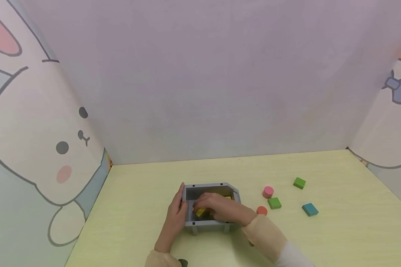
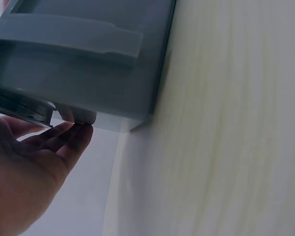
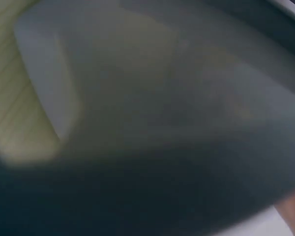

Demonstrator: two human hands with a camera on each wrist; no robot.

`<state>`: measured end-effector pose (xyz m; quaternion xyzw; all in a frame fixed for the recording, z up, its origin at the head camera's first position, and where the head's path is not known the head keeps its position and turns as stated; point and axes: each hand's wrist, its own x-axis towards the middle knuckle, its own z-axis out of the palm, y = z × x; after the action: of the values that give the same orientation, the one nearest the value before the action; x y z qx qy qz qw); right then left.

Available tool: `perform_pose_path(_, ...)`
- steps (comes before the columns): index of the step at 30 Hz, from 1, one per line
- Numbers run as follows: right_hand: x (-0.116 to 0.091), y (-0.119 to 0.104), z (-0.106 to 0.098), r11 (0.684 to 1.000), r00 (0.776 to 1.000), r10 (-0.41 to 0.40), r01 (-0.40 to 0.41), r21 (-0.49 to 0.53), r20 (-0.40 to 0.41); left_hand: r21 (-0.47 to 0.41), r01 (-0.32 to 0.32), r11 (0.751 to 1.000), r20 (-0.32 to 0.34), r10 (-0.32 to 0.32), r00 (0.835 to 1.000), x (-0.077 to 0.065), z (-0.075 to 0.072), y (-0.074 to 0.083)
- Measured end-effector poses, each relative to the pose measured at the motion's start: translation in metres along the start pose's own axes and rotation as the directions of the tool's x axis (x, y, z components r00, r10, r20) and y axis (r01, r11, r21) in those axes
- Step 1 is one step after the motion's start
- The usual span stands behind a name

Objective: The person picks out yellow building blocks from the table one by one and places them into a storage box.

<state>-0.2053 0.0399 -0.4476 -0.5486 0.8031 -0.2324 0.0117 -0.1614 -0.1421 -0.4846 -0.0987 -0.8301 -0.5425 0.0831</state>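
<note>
A grey plastic bin (image 1: 207, 225) stands on the table in the head view, its near wall toward me. My left hand (image 1: 178, 215) holds its left side by the rim. In the left wrist view the fingers of that hand (image 2: 34, 162) bend in under the bin's lip (image 2: 78, 114). My right hand (image 1: 217, 205) reaches down into the bin, fingers curled about a yellow block (image 1: 201, 212). Another yellow piece (image 1: 228, 197) shows behind that hand; the hand covers much of the bin's inside. A blurred grey wall (image 3: 137, 98) fills most of the right wrist view.
Right of the bin lie a pink cylinder (image 1: 268, 191), a red round piece (image 1: 262, 210), a green block (image 1: 274, 203), a farther green block (image 1: 299, 183) and a blue block (image 1: 310, 209). A pale curtain-like wall (image 1: 220, 92) rises behind the table (image 1: 140, 193).
</note>
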Motion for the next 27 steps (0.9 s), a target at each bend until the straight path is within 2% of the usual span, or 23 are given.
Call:
perform_pose_path(5,0.0010,0.0020,0.0011,1.000,1.000,-0.011,0.011,0.021,0.001,-0.016,-0.012,1.000,0.001,0.012,1.000,-0.0002,-0.0001,0.0004)
perform_pose_path(12,0.0015,0.0048,0.0027,0.999,1.000,-0.017,0.017,0.041,0.003,-0.015,0.044,0.999,0.001,-0.044,0.999,-0.0012,0.0010,0.0020)
perform_pose_path(27,0.0035,0.0038,0.0026,0.996,0.999,-0.017,0.014,0.087,0.030,0.000,0.030,1.000,-0.004,-0.030,1.000,-0.0009,0.0000,0.0013)
